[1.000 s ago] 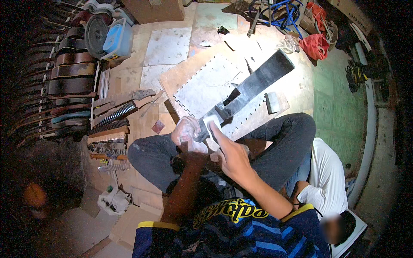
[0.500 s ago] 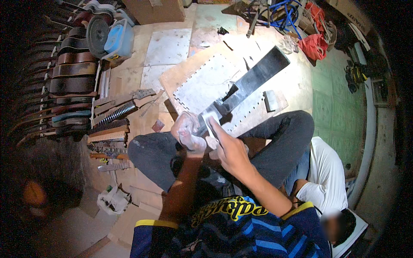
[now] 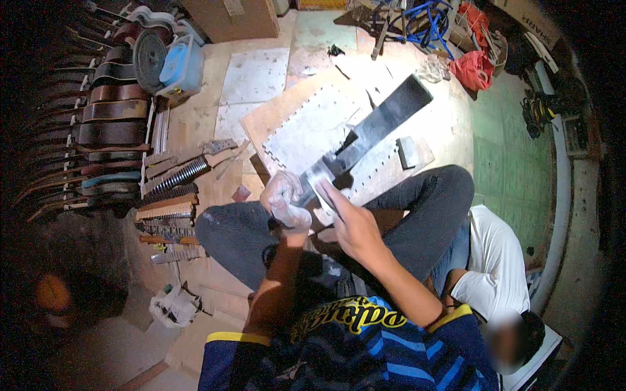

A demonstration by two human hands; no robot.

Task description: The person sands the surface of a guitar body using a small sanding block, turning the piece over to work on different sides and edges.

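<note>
Dark bar [image 3: 390, 120], left fingers [image 3: 287, 188] clasping it, right fingers [image 3: 334, 198] seemingly pinching pad [image 3: 323, 213], tiles [image 3: 254, 75], guitars [image 3: 112, 112]

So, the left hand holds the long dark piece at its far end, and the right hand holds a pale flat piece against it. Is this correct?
Not quite: the head view shows the left hand holding the long dark piece at its near end, not the far one. The rest stands: the right hand holds a pale flat piece against it.
</note>
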